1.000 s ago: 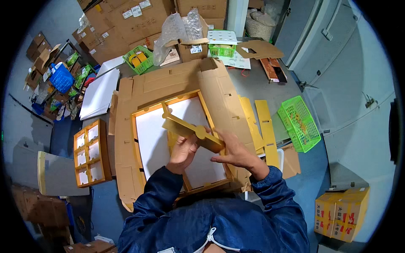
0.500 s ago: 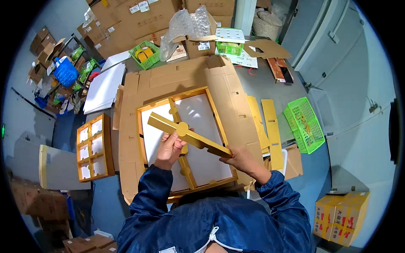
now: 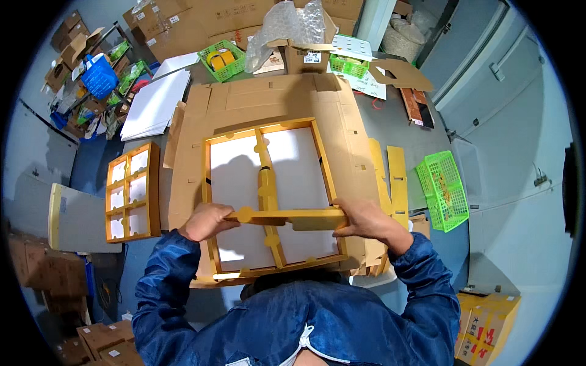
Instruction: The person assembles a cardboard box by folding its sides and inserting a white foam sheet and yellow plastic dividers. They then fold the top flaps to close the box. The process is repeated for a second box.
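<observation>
At centre, the frame (image 3: 328, 174) already holds a lengthwise divider (image 3: 266, 183); the crosspiece (image 3: 282, 215), gripped near its ends by left hand (image 3: 207, 222) and right hand (image 3: 368, 222), seems not yet seated.

From the person's head, the left fisheye camera looks steeply down and forward over the blue jacket (image 3: 262, 323) at the lower edge, onto the nearby left hand (image 3: 206, 222), right hand (image 3: 367, 218) and bench (image 3: 420, 140), its wide view reaching cartons (image 3: 207, 23) well beyond.
</observation>
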Motion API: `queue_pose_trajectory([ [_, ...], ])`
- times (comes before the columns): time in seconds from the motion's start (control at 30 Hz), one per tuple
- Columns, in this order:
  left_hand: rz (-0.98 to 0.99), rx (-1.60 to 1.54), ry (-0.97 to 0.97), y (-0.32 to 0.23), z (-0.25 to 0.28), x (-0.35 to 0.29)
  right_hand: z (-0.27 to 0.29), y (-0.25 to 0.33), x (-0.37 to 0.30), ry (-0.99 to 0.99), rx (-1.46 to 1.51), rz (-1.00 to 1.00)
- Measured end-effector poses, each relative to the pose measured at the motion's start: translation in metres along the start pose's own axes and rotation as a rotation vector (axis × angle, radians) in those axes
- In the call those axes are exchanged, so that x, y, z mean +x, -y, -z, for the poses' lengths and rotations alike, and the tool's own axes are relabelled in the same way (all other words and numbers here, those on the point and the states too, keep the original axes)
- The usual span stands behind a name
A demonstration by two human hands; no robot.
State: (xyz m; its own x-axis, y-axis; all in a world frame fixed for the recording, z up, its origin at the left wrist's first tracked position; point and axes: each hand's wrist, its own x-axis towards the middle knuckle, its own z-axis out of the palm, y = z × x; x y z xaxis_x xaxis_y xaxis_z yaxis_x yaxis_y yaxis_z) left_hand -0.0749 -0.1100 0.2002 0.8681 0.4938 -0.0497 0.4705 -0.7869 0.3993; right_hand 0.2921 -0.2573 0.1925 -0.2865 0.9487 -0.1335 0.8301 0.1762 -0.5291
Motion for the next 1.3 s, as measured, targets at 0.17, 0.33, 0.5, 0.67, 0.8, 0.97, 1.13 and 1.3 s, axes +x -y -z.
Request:
queue_pose_trajectory([
  [0.17, 0.337, -0.32, 0.277, 0.01, 0.002, -0.015, -0.004, -0.008, 0.017, 0.202, 0.02, -0.081],
  [0.33, 0.287, -0.186, 0.196, 0.017, -0.018, -0.028, -0.008, -0.005, 0.033, 0.225, -0.097, -0.034],
  [0.5, 0.071, 0.053, -0.111, 0.034, -0.05, -0.042, -0.015, -0.004, 0.038, 0.139, -0.153, 0.08],
  [0.67, 0.033, 0.156, -0.247, 0.04, -0.05, -0.044, -0.016, 0.003, 0.046, -0.024, -0.022, 0.311],
  [0.8, 0.054, 0.107, -0.196, 0.039, -0.05, -0.047, -0.013, 0.006, 0.047, -0.062, -0.128, 0.324],
  [0.97, 0.18, 0.1, -0.002, 0.009, -0.069, -0.017, -0.013, 0.042, 0.073, -0.181, -0.211, 0.369],
  [1.13, 0.14, -0.034, -0.014, -0.018, -0.075, 0.019, -0.053, 0.068, 0.114, 0.161, -0.212, 0.382],
  [1.3, 0.206, -0.136, -0.033, 0.006, -0.068, -0.002, -0.071, 0.061, 0.131, -0.054, -0.221, 0.414],
])
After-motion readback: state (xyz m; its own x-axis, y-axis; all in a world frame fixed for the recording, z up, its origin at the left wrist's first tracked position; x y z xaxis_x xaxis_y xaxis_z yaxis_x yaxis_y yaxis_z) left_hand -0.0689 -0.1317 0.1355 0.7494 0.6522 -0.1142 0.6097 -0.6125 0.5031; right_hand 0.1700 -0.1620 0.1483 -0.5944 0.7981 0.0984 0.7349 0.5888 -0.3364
